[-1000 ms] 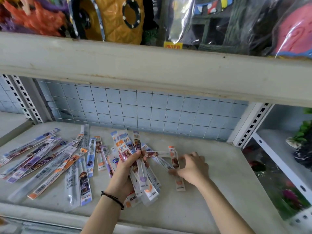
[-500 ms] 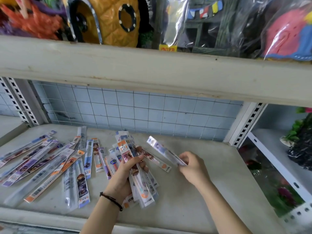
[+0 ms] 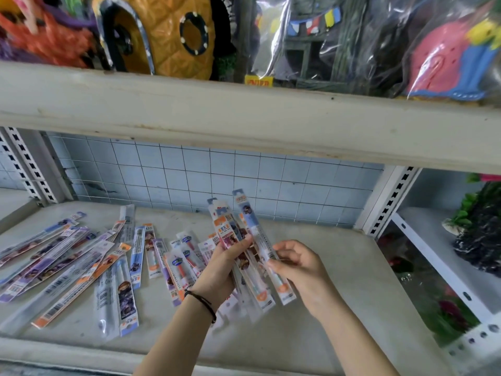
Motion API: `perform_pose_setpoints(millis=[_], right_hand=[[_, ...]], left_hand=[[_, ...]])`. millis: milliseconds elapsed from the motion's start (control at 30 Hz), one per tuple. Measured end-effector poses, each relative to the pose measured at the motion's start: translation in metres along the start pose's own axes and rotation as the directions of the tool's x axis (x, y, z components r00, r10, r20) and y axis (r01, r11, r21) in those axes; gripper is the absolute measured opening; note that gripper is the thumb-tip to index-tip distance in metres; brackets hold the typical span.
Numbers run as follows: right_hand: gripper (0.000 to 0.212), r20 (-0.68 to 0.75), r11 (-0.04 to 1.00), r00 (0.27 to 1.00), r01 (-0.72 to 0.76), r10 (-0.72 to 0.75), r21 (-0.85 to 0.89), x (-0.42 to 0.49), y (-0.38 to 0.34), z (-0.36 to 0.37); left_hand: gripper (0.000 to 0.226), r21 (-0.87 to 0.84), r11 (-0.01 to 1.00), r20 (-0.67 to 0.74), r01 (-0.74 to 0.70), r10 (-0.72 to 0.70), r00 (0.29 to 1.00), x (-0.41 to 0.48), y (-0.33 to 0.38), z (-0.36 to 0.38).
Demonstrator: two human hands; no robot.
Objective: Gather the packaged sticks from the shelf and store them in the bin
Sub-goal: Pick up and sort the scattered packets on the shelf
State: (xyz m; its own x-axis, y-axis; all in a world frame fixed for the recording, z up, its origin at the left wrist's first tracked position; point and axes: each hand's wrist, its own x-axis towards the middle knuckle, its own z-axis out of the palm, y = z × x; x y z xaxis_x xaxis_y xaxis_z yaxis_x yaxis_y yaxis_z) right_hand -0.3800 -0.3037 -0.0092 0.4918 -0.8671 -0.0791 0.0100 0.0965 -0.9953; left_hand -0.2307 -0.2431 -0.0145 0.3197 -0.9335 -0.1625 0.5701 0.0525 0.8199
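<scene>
My left hand [image 3: 219, 270], with a black band at the wrist, grips a fanned bundle of packaged sticks [image 3: 230, 226] above the shelf [image 3: 339, 267]. My right hand [image 3: 301, 270] pinches a blue-topped packaged stick [image 3: 250, 215] that lies against the bundle's right side. Several more packaged sticks [image 3: 67, 267] lie scattered over the shelf's left half, and a few [image 3: 181, 261] sit just left of my left hand. No bin is in view.
The upper shelf board [image 3: 244, 126] hangs low overhead, carrying bagged aquarium ornaments [image 3: 162, 36]. A wire grid [image 3: 189, 180] backs the shelf. A slotted post [image 3: 390, 199] bounds it on the right, with artificial plants [image 3: 477, 229] on the neighbouring shelf.
My right hand lifted a packaged stick off the shelf and brought it left against the bundle. My left hand raised the bundle slightly.
</scene>
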Motion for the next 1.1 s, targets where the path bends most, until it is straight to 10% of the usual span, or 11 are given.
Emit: perform_pose_setpoints(millis=[400,533,733,1100], right_hand=[[0.01,0.182,0.916,0.977,0.172,-0.112,-0.361,-0.01,-0.014,-0.006],[0.022,-0.017,0.915,0.93,0.358,-0.368,-0.187,-0.007,-0.061,-0.019],[0.081,0.245,0.929,0.91,0.362,-0.335,-0.073,-0.005,-0.091,-0.003],[0.063,0.29,0.926,0.902,0.362,-0.32,-0.104,-0.007,-0.069,0.011]], left_hand=[[0.02,0.249,0.959,-0.035,-0.137,0.15,0.988,-0.001,0.005,0.007],[0.017,0.408,0.867,0.12,-0.286,0.26,0.958,-0.001,0.017,0.016],[0.017,0.525,0.801,0.28,-0.288,0.157,0.947,-0.004,-0.012,0.034],[0.013,0.547,0.803,0.261,-0.237,0.106,0.96,-0.019,-0.022,0.032]])
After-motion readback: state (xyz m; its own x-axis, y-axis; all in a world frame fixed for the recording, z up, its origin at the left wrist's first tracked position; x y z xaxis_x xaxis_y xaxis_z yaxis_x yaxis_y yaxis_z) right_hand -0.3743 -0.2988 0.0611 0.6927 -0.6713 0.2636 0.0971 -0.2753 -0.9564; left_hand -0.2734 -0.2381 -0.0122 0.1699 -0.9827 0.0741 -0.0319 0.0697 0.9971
